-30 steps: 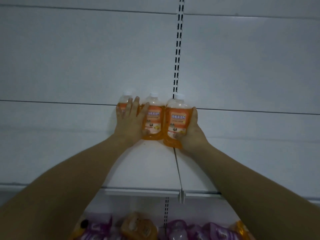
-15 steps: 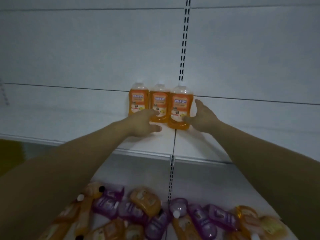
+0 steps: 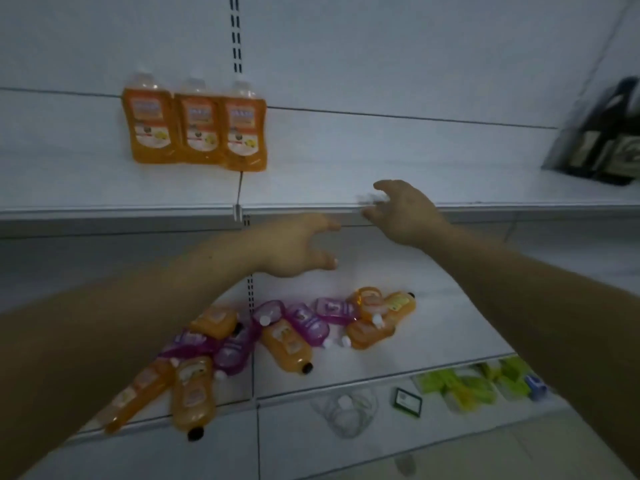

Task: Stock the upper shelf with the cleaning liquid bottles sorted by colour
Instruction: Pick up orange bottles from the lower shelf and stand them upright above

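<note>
Between placements: left hand (image 3: 298, 247) and right hand (image 3: 405, 213) loose, empty; next, pick orange bottle (image 3: 287, 344) from lower-shelf pile, stand beside upright orange row (image 3: 195, 123)

Dark bottles (image 3: 604, 140) at far right. Bottom shelf: green packets (image 3: 464, 386), small dark box (image 3: 407, 402), blue item (image 3: 535, 386), clear bottle (image 3: 346, 410) lying down.
</note>
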